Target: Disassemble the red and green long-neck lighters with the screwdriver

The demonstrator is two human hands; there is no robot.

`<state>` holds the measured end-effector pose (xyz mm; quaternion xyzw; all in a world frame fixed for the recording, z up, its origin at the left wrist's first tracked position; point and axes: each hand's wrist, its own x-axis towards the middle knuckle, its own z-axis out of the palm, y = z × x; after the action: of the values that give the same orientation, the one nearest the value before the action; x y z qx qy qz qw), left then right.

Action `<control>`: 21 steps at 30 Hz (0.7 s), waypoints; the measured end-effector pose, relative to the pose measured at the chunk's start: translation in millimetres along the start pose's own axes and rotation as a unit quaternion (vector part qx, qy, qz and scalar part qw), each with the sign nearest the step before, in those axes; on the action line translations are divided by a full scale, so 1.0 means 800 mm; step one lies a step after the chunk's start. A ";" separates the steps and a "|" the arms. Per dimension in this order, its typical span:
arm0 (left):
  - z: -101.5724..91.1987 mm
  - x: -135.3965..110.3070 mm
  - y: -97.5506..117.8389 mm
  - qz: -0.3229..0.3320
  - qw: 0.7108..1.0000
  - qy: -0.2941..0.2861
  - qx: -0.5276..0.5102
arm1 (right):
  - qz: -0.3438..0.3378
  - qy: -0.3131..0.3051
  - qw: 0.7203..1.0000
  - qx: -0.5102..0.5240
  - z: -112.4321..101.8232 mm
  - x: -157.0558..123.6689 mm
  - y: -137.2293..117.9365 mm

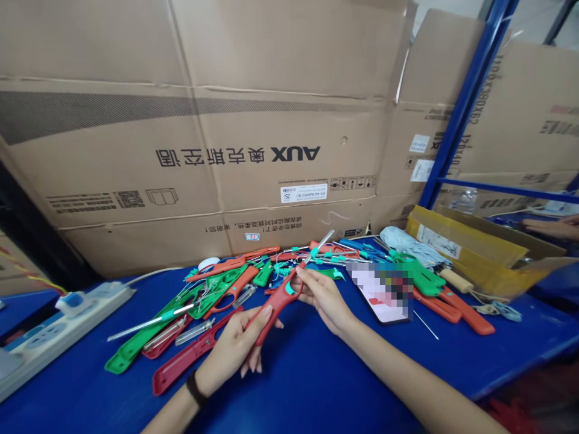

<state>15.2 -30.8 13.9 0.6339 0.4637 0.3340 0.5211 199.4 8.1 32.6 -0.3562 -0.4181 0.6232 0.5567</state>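
In the head view, we see a red long-neck lighter (pixel 281 303) held in both hands above the bare middle of the blue table (pixel 312 380), short of the clutter along the back edge. Its long axis slants from the butt, low on our left, up to the metal tube (pixel 322 244), which points away and rightward, toward the back edge and the AUX carton (pixel 253 60). Our left hand (pixel 230 343) is clamped round the butt end, thumb on top; our right hand (pixel 326 296) pinches the upper end by the trigger loop, so the right is nearer the tube. A dark-red lighter shell (pixel 178 364) lies beside the left hand, toward the table's left edge; whether they touch, we cannot tell. A smartphone (pixel 367 295), partly pixelated, lies just beyond the right hand, toward the right edge.
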 end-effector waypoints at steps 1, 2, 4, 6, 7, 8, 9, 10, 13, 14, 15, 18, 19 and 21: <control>0.001 0.000 0.000 0.001 1.000 -0.014 -0.017 | 0.003 -0.016 1.000 -0.006 0.000 0.000 0.000; 0.003 0.000 0.000 0.008 0.999 -0.029 -0.028 | 0.000 -0.032 0.999 -0.014 0.000 -0.001 0.000; 0.007 0.001 0.003 0.028 0.998 -0.050 -0.031 | -0.028 -0.056 0.998 -0.030 0.000 -0.003 0.002; 0.013 0.003 0.006 0.046 0.998 -0.041 -0.028 | -0.065 -0.083 0.993 -0.046 0.001 -0.006 0.003; 0.016 0.005 0.008 0.053 0.998 -0.030 -0.029 | -0.080 -0.099 0.990 -0.056 0.002 -0.008 0.003; 0.019 0.006 0.010 0.058 0.998 -0.020 -0.030 | -0.090 -0.113 0.987 -0.068 0.003 -0.009 0.003; 0.021 0.008 0.012 0.058 0.998 -0.012 -0.030 | -0.097 -0.122 0.984 -0.081 0.004 -0.011 0.003; 0.024 0.009 0.014 0.055 0.998 -0.008 -0.027 | -0.100 -0.126 0.983 -0.091 0.005 -0.012 0.002; 0.028 0.012 0.018 0.038 0.999 -0.012 -0.021 | -0.068 -0.113 0.989 -0.064 0.003 -0.010 -0.001; 0.030 0.012 0.019 0.034 0.999 -0.013 -0.025 | -0.050 -0.101 0.993 -0.038 0.001 -0.008 -0.002; 0.031 0.013 0.019 0.031 0.999 -0.012 -0.031 | -0.035 -0.082 0.996 -0.007 -0.001 -0.005 -0.004; 0.034 0.015 0.015 0.029 0.999 0.005 -0.042 | -0.043 -0.002 0.996 0.077 -0.010 0.004 -0.009; 0.035 0.015 0.013 0.028 0.999 0.007 -0.041 | -0.055 0.011 0.994 0.093 -0.013 0.006 -0.010; 0.035 0.015 0.009 0.026 0.999 0.000 -0.033 | -0.069 0.002 0.993 0.095 -0.017 0.008 -0.011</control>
<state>46.6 -29.5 13.3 0.6279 0.4359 0.3626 0.5332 214.4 16.6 35.7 -0.2728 -0.3793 0.6196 0.6307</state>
